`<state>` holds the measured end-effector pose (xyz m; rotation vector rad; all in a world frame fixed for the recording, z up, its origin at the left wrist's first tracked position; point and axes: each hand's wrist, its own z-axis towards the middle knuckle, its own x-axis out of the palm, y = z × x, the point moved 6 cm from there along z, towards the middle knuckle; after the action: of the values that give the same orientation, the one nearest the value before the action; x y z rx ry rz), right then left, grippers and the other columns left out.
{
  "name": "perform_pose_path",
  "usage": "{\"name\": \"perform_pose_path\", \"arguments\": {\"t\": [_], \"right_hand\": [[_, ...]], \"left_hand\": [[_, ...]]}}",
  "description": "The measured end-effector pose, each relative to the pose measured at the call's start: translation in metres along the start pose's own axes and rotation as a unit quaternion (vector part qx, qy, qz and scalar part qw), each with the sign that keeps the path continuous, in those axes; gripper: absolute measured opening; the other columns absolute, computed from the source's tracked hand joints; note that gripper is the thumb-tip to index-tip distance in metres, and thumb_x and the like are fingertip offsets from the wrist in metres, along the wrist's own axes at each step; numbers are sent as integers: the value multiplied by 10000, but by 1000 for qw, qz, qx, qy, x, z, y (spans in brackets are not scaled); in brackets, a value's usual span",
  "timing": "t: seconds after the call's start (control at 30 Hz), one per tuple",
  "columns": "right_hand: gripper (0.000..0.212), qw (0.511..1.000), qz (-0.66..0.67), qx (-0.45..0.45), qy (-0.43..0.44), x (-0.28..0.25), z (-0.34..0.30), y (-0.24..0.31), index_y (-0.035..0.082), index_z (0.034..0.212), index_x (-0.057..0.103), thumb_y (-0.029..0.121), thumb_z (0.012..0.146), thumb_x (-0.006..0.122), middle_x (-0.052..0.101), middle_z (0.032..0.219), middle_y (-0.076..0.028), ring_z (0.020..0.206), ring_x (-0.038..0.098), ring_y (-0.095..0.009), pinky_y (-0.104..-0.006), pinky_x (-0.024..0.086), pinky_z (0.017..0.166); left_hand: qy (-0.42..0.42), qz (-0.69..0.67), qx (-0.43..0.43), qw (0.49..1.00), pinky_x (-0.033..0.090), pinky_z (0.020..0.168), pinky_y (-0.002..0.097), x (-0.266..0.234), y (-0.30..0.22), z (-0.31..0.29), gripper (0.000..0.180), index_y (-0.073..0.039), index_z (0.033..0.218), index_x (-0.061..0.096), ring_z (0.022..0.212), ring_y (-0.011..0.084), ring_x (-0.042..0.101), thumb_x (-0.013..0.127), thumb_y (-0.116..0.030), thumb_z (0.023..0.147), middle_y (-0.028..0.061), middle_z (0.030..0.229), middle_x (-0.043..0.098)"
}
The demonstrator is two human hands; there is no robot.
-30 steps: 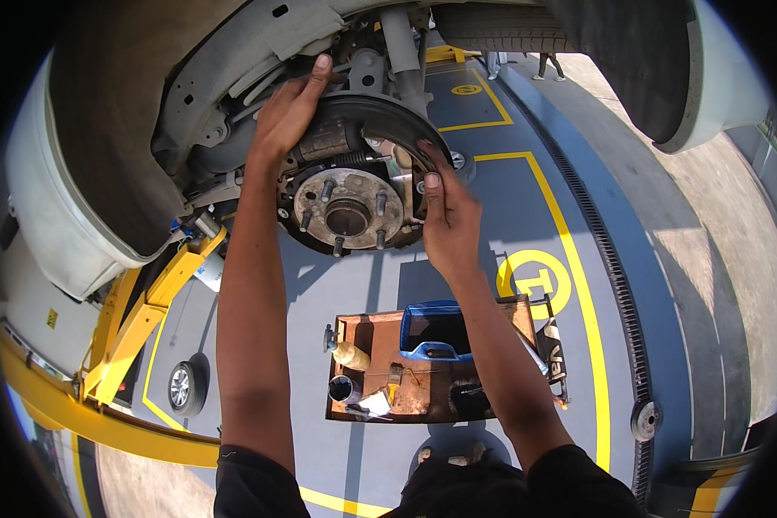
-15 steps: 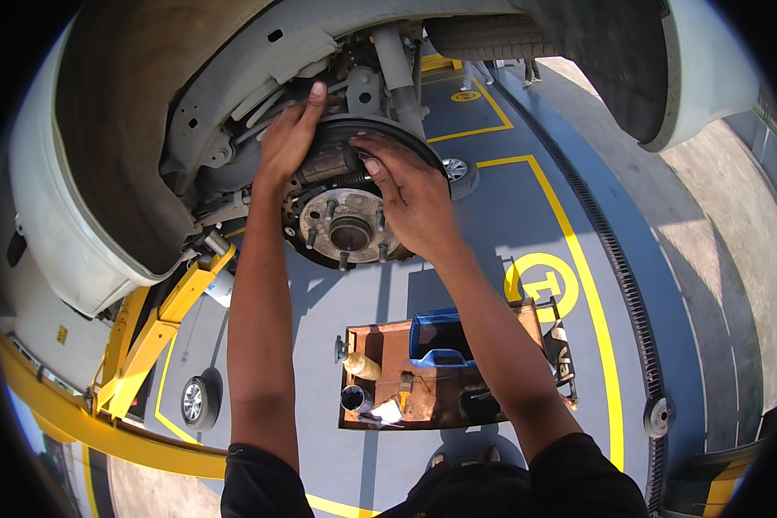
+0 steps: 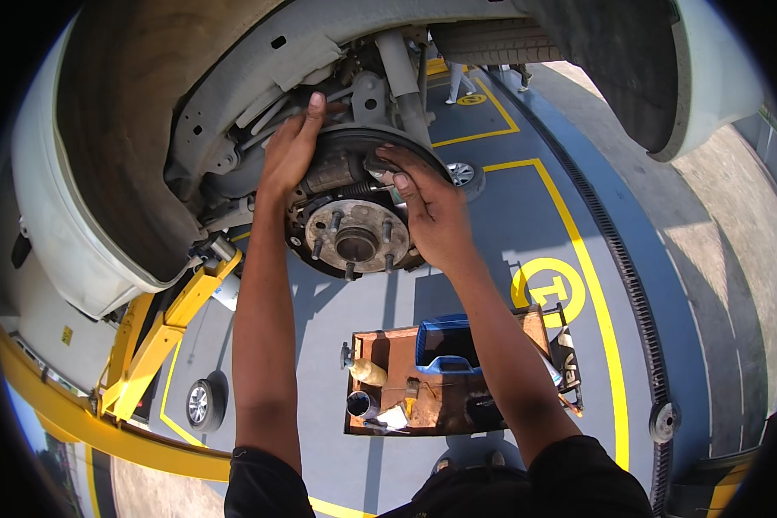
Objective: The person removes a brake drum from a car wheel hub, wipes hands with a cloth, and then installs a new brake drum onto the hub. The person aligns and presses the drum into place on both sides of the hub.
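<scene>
A drum brake assembly hangs in the wheel arch, its rusty wheel hub (image 3: pixel 356 231) bearing several studs. Behind the hub stands the dark backing plate (image 3: pixel 354 138), with brake shoe parts and a spring (image 3: pixel 354 190) inside it. My left hand (image 3: pixel 290 155) lies at the plate's upper left rim, thumb raised and apart, with fingers stretched behind the rim and partly hidden. My right hand (image 3: pixel 436 207) is at the upper right inside the plate. Its fingers are bent over a small dark piece (image 3: pixel 376 164) against the brake shoe; I cannot make out its kind.
Below stands a brown tool tray (image 3: pixel 380 345) with a blue open container (image 3: pixel 447 364), a yellowish bottle (image 3: pixel 369 372), a cup (image 3: pixel 360 403) and a brush (image 3: pixel 411 393). A yellow lift arm (image 3: pixel 168 324) is at left. Wheels (image 3: pixel 203 404) lie on the floor. People's legs (image 3: pixel 459 79) show far off.
My right hand has shifted slightly right along the brake shoe, uncovering the small dark piece under its fingers. My left hand stays at the rim. The whole view has shifted a little.
</scene>
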<state>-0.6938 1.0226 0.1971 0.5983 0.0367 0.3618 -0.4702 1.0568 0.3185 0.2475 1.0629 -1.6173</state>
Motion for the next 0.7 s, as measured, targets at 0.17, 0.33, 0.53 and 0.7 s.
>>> {"name": "perform_pose_path", "arguments": {"t": [0.17,0.33,0.53,0.7], "right_hand": [[299,998,36,17,-58,-4,-5,-4,91,1371,704,191,1112,596,750,1336,-134,1174,748,-334,-420,601,992],[306,989,-84,-116,47,7,1,15,101,1388,704,194,1123,582,743,1364,-149,1134,772,-305,-428,617,952],[290,992,8,93,-81,-9,-8,-9,96,1343,722,221,1116,591,760,1311,-143,1131,757,-348,-433,604,972],[290,997,-49,-51,12,5,-5,-2,99,1351,721,206,1122,579,752,1340,-154,1116,777,-328,-435,625,937]], "left_hand": [[-17,38,36,998,390,1181,429,-2,-6,-1,914,-213,1351,785,1324,356,634,263,-881,1008,176,1340,741],[-4,6,-3,1000,390,1184,425,1,5,3,919,-207,1365,776,1328,350,634,265,-881,1008,178,1338,742],[-7,11,14,1000,399,1174,420,0,3,4,951,-190,1381,765,1319,342,641,256,-896,998,170,1317,752],[28,-21,13,999,403,1169,412,3,1,3,950,-189,1386,761,1319,322,645,245,-890,1004,171,1325,752]]}}
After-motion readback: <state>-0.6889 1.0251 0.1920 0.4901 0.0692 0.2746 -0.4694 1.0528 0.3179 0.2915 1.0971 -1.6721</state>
